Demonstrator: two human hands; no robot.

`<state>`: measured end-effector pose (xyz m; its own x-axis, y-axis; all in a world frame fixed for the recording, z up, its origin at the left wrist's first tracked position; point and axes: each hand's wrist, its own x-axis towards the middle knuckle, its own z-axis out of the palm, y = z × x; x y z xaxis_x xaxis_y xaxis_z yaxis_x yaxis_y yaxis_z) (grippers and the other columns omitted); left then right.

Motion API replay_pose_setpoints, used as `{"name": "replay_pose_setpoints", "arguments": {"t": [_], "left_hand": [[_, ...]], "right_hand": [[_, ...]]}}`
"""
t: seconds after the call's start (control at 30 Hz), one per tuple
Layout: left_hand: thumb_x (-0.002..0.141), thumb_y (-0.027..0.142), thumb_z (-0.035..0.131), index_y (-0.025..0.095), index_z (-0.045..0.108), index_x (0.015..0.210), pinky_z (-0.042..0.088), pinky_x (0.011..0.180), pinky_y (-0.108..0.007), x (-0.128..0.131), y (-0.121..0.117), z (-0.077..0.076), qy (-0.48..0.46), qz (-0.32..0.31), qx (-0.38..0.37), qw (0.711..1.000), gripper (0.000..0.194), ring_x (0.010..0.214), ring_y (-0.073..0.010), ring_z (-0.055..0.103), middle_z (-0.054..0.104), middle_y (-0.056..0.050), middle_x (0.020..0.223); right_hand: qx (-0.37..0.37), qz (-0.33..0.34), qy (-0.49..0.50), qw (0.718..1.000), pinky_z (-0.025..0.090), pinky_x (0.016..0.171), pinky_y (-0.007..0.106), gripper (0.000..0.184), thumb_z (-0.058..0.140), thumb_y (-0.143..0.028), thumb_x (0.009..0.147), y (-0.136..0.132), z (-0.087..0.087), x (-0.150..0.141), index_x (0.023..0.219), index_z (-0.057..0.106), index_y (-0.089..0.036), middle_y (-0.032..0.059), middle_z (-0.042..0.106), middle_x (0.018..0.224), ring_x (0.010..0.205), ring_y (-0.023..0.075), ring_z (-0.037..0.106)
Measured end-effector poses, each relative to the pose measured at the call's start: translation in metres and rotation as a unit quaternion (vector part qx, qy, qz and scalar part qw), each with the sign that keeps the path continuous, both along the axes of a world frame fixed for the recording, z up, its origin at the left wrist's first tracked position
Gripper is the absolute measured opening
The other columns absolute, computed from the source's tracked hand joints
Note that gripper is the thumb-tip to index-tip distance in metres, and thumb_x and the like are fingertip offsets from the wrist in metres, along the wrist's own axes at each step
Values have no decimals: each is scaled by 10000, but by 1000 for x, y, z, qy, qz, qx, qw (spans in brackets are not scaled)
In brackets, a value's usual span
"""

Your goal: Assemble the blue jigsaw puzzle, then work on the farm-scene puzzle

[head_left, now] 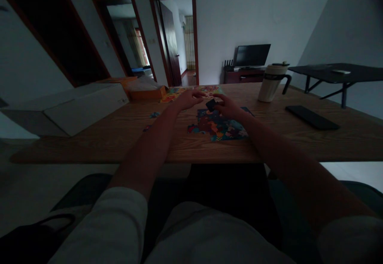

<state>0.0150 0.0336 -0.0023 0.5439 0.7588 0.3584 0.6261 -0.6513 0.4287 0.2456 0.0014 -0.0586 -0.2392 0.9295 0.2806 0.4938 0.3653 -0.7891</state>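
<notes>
A partly assembled colourful jigsaw puzzle (220,126) lies on the wooden table (119,136) in front of me. My right hand (228,105) hovers over its far edge and pinches a dark puzzle piece (211,104) between thumb and fingers. My left hand (189,98) rests just left of that piece, fingers stretched forward toward the colourful puzzle picture sheet (182,92) lying further back. Two loose pieces (154,115) lie on the table to the left of the puzzle.
A white travel mug (273,82) with a dark handle stands at the back right, and a black phone (311,117) lies right of it. A white box (74,106) and an orange box (146,93) sit at the left. A dark side table (338,74) stands beyond.
</notes>
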Motion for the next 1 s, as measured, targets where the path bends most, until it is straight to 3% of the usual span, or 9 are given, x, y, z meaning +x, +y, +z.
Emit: {"name": "replay_pose_setpoints", "arguments": {"t": [0.1, 0.17, 0.33, 0.53, 0.67, 0.77, 0.9, 1.0], "left_hand": [[907, 299, 673, 189, 730, 1251, 537, 903, -315, 7, -13, 16, 36, -60, -23, 997, 365, 1002, -205, 707, 767, -75, 1132], [891, 282, 694, 217, 734, 1255, 538, 874, -305, 9, -19, 16, 73, -74, -25, 994, 372, 965, -199, 710, 766, -57, 1124], [871, 316, 742, 271, 571, 1460, 543, 874, -314, 2, -32, -9, 67, -16, 19, 997, 615, 1005, -213, 685, 669, -69, 1348], [853, 281, 764, 257, 485, 1525, 533, 898, -326, -2, -37, -25, 42, -21, 13, 999, 728, 987, -206, 681, 686, -84, 1310], [830, 229, 771, 228, 555, 1451, 536, 878, -327, 0, -33, -28, 31, -21, -1, 999, 657, 958, -203, 685, 720, -85, 1209], [856, 180, 720, 176, 534, 1425, 540, 795, -300, 2, -30, -33, -32, -24, -28, 999, 599, 897, -191, 691, 739, -91, 1047], [879, 156, 664, 171, 548, 1321, 533, 729, -275, 1, -25, -37, -96, -21, -66, 993, 458, 826, -168, 693, 734, -68, 952], [894, 189, 643, 177, 591, 1239, 532, 732, -272, -4, -18, -39, -104, 1, -49, 993, 349, 838, -169, 691, 733, -67, 942]], "right_hand": [[0, -1, 39, 999, 549, 553, 276, 577, 552, -228, 972, 0, 1, -2, 1529, 402, -258, 76, 756, 1034, 610, 148, 616], [2, -4, 49, 999, 537, 541, 266, 562, 558, -245, 981, 0, 2, -3, 1523, 414, -265, 68, 751, 997, 611, 148, 614], [-17, 19, 59, 998, 516, 554, 241, 561, 549, -208, 981, -9, 7, -8, 1523, 413, -254, 45, 744, 965, 634, 138, 620], [-36, 54, 38, 997, 556, 638, 265, 555, 525, -167, 982, -16, 6, -14, 1522, 400, -203, 71, 736, 981, 709, 156, 654], [-33, 58, 16, 998, 565, 638, 274, 517, 496, -172, 995, -15, 4, -13, 1505, 417, -210, 70, 731, 979, 726, 168, 661], [-22, 49, 10, 998, 568, 643, 279, 498, 511, -166, 985, -14, 4, -13, 1479, 469, -212, 74, 738, 1003, 730, 169, 661], [0, 51, -22, 998, 563, 656, 273, 315, 517, -167, 982, -10, 5, -15, 1264, 656, -183, 90, 745, 1045, 741, 160, 658], [-1, 54, -24, 998, 559, 650, 266, 292, 524, -186, 986, -7, 3, -15, 1235, 676, -177, 101, 751, 1075, 749, 158, 665]]}}
